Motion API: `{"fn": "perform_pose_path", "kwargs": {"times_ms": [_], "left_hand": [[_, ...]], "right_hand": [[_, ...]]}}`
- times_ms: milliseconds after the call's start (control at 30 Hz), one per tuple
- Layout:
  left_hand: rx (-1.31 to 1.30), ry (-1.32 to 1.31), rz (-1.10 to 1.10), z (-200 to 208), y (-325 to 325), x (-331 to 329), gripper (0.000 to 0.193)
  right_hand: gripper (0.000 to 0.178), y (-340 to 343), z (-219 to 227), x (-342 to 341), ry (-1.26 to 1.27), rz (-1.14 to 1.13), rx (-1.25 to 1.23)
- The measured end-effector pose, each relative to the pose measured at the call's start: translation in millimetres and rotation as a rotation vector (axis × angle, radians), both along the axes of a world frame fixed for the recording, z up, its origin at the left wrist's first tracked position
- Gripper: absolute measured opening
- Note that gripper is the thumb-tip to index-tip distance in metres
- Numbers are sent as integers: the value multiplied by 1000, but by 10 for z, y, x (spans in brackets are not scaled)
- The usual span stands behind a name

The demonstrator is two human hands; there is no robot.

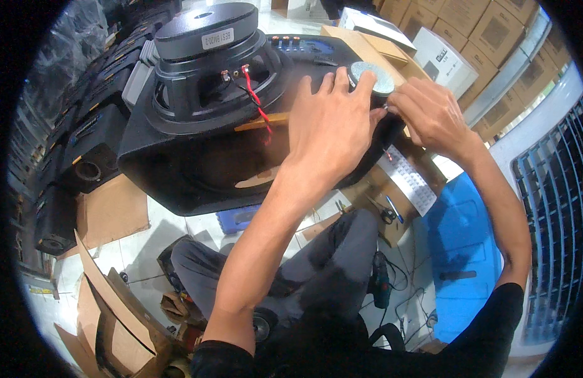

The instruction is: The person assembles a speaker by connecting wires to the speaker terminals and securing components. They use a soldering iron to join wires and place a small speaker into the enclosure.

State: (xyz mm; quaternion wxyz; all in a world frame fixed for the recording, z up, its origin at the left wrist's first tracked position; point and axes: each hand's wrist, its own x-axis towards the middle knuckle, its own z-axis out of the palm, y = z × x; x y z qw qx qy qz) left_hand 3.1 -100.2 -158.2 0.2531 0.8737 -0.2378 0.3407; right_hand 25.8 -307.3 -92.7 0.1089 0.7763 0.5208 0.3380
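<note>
A black speaker cabinet (162,173) lies across in front of me with a large opening in its near side. On its left part a big woofer (206,94) rests magnet up, a twisted red and black wire (258,101) hanging from its terminals. At the cabinet's right end my left hand (332,120) grips a small round tweeter (373,79) with a grey-green disc on top. My right hand (430,113) is closed in a pinch at the tweeter's near right edge. What its fingertips hold is too small to make out.
Black cabinets (93,151) line the left side. A blue plastic lid or bin (464,252) lies at right, beside a blue-grey grille (559,220). Below the cabinet are scissors (388,215), a printed sheet (408,179) and a drill (381,280). Cartons (486,28) stand behind.
</note>
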Motion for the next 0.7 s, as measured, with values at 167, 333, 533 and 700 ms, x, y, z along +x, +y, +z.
{"fn": "perform_pose_path", "kwargs": {"times_ms": [167,333,533,700], "left_hand": [[-3,-37,29,11,-5,6,39],[4,-25,39,11,-11,9,41],[18,52,32,39,-9,-8,47],[39,18,34,21,5,-25,54]], "right_hand": [[16,-61,-15,21,177,45,106],[12,-70,-15,37,225,58,123],[12,-26,-64,42,84,39,79],[13,6,-157,31,20,33,142]]}}
